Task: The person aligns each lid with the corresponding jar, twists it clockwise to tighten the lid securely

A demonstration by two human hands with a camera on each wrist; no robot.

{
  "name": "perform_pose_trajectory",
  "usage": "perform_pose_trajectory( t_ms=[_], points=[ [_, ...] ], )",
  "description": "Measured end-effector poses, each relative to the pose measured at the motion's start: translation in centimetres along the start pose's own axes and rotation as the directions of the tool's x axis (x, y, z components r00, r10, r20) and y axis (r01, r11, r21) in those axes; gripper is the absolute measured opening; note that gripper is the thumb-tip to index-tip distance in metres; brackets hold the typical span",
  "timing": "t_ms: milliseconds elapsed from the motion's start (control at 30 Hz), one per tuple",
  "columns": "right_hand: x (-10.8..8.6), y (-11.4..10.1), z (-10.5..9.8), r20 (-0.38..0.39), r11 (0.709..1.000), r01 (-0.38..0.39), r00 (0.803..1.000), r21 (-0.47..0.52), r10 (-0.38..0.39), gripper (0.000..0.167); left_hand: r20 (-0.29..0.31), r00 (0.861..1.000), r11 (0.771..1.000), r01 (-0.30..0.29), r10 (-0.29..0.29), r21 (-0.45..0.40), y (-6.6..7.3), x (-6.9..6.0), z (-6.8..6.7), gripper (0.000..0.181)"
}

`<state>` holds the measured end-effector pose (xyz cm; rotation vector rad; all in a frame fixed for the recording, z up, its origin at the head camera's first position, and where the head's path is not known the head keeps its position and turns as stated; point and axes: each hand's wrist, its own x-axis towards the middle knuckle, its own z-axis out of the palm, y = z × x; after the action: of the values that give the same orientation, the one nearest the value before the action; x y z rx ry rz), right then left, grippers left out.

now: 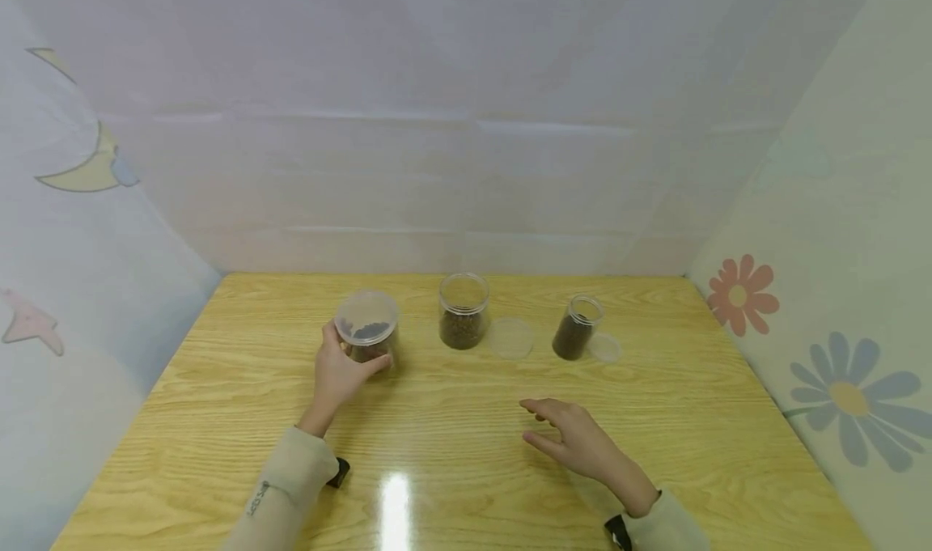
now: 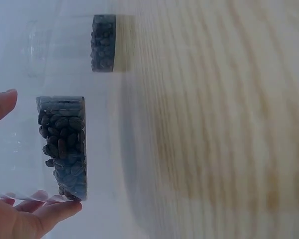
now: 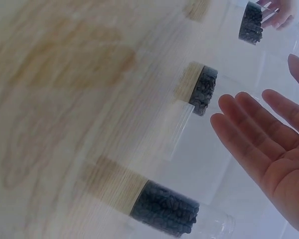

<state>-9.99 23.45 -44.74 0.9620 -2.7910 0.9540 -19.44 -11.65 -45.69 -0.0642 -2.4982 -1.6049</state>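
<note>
My left hand grips a wide clear jar at the left of the table, thumb on one side and fingers on the other. A frosted lid covers its top. Dark beans fill its lower part, and the right wrist view shows its base raised off the tabletop. My right hand hovers over the table at the right, fingers spread loosely, holding nothing. Two uncovered jars stand farther back: a medium jar in the middle and a slim jar at the right, both partly filled with dark contents.
A clear round lid lies right of the medium jar. Beside the slim jar is a smaller lid. The wooden table meets a pale fabric backdrop at the back, with printed panels on both sides.
</note>
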Motion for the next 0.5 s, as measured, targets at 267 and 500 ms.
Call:
perform_pose_trajectory(
  t_ms=[267,500],
  points=[
    [0.0,0.0,0.1,-0.002,1.000,0.004,1.000,0.011,-0.004,0.038,0.006,0.999,0.999,0.051,-0.051,0.007,-0.8,1.5,-0.2,0.095],
    [-0.2,0.2,0.2,-0.006,1.000,0.005,1.000,0.007,-0.005,0.038,-0.016,0.999,0.998,0.046,-0.045,0.045,-1.6,2.8,0.0,0.096]
  ],
)
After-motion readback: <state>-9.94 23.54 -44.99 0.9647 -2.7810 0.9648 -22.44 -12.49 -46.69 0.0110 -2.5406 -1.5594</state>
